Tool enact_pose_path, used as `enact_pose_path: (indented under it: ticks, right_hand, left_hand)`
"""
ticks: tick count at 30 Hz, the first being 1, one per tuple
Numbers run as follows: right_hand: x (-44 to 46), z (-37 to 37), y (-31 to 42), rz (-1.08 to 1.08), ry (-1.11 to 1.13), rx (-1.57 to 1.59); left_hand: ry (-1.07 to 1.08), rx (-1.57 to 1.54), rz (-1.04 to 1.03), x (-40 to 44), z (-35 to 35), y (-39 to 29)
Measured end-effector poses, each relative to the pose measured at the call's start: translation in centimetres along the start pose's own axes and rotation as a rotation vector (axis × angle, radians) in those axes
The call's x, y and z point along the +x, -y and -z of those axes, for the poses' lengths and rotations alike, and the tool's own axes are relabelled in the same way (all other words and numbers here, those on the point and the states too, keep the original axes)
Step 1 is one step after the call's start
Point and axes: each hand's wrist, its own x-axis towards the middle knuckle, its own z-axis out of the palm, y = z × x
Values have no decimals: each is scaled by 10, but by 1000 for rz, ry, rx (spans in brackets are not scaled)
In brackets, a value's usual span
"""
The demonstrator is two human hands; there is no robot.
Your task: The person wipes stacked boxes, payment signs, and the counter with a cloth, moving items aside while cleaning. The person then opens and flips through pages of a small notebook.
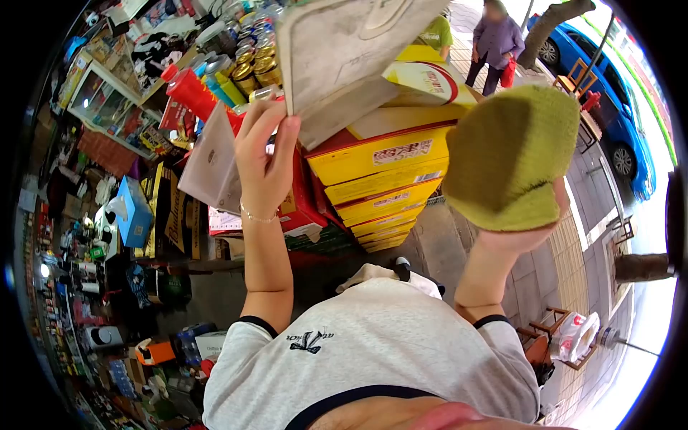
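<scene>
Apparently propping the whitish lid above my pinching left fingers, right fingers holding olive cloth, I next need steadiness.

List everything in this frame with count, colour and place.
panel: 1, off-white, top centre
cloth item: 1, olive green, upper right
stacked boxes: several, yellow, centre
cans: many, some gold, upper left
tissue box: 1, blue, left
box: 1, orange, lower left
car: 1, blue, upper right
bystanders: at least 2, purple and green tops, top right
shelf goods: uncountable, mixed, left
shirt: 1, light grey, bottom
left hand: 1, bare, gripping panel's corner
right hand: 1, bare, holding cloth item
</scene>
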Motion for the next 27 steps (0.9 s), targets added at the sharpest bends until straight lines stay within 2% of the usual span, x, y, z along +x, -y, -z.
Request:
enact_pose_path:
  ticks: [2,3,5,6,11,12,13,15,16,17,19,21,22,23,25,26,27]
  right_hand:
    - [3,-13,-11,211,-527,-155]
    - [-2,-12,-19,245,-562,-104]
    - [-3,-10,-34,349,-455,-464]
    - [-2,-14,-36,357,-462,-477]
    - [11,-43,-58,128,166,-164]
    - [12,-43,-59,140,157,-164]
    - [14,-44,-62,238,236,-332]
    - [16,-41,-65,424,401,-671]
    - [17,-40,-66,513,484,-839]
    - [16,-40,-67,515,483,-834]
    - [12,-38,-68,442,553,-776]
    - [12,-32,-71,451,563,-682]
    - [10,-27,-69,345,597,-583]
    - [7,-23,-67,238,628,-483]
    - [1,-14,-66,173,599,-397]
    - [-3,-8,-64,97,605,-354]
    - [-9,-6,-58,-153,515,-235]
  left_hand:
    - [5,95,-205,-3,0,-2]
    - [57,124,-242,1,0,-15]
    - [9,125,-381,-2,-9,-28]
    - [0,164,-363,-8,-13,-28]
    - [-51,317,-342,-19,-8,-18]
    - [-121,254,-325,-22,-11,-12]
    - [-192,193,-304,-22,-12,-10]
    - [-146,252,-257,-23,-9,-18]
    - [-135,227,-328,-21,-9,-24]
    - [-124,203,-399,-20,-10,-27]
    - [-205,193,-373,-26,-9,-20]
    - [-461,91,-145,-31,-9,-18]
    - [-480,-41,-140,-31,-5,3]
    - [-484,-35,-138,-36,6,15]
    - [-539,415,-138,-40,17,6]
    - [-605,-258,-31,-47,22,6]
    - [-505,207,-129,-48,28,4]
